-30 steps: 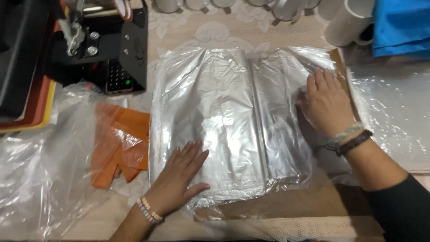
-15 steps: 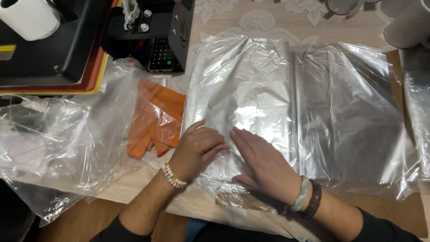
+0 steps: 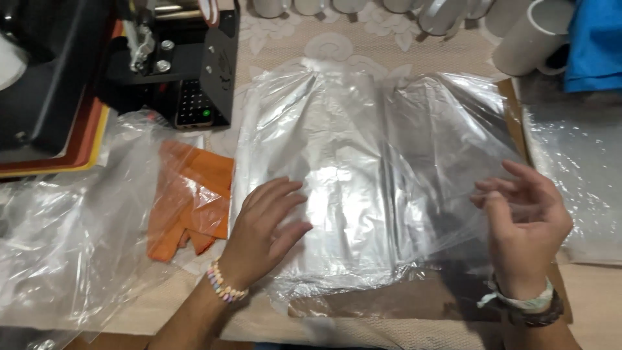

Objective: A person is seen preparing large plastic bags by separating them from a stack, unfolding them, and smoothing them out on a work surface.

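Observation:
A large clear plastic bag with a flat grey folded item inside lies in the middle of the table. My left hand rests flat on the bag's lower left part, fingers spread. A beaded bracelet circles that wrist. My right hand hovers at the bag's lower right edge, fingers apart and slightly curled, its fingertips at the loose film. Whether it pinches the film I cannot tell. Dark and white bands sit on that wrist.
An orange folded cloth in clear film lies left of the bag, with more loose plastic beside it. A black press machine stands at the back left. White mugs line the back edge, with blue fabric at the far right.
My right hand has moved from beside the left hand on the bag's lower middle out to its right edge and lifted off it. The left hand stays pressed on the bag.

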